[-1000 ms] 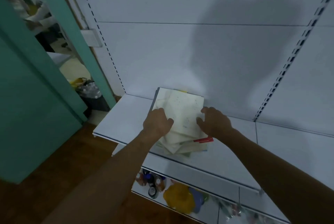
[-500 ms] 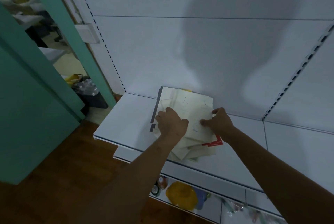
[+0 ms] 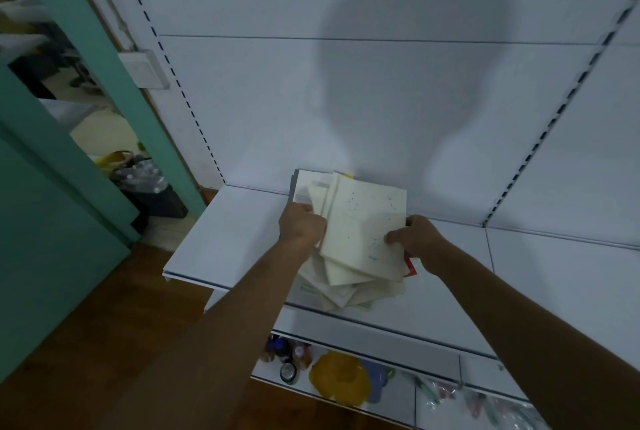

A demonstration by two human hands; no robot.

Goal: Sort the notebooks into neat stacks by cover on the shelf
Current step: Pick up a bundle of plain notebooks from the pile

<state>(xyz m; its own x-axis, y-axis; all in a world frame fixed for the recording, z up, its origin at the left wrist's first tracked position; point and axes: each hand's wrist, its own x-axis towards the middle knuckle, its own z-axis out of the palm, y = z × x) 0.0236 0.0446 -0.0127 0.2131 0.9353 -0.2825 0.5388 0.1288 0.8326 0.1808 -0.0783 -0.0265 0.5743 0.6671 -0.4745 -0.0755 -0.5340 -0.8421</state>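
A fanned, untidy pile of cream-covered notebooks [image 3: 346, 287] lies on the white shelf [image 3: 239, 232], with a red-edged one [image 3: 410, 270] peeking out at the right. The top cream notebook [image 3: 363, 221], marked with small blue dots, is tilted and raised off the pile. My right hand [image 3: 417, 239] pinches its right edge, thumb on the cover. My left hand [image 3: 301, 227] grips the left side of the pile, fingers curled under the top notebooks. A grey-edged notebook [image 3: 294, 187] lies at the back left of the pile.
A white slotted back panel [image 3: 381, 100] rises right behind the pile. A lower shelf [image 3: 436, 398] holds a yellow object [image 3: 339, 379], small bottles and packets. A teal door frame [image 3: 114, 90] and a black bin [image 3: 152, 194] stand to the left over a wooden floor.
My right hand has taken the top dotted notebook by its right edge and lifted it askew. My left hand has slid from on top of the pile to its left side.
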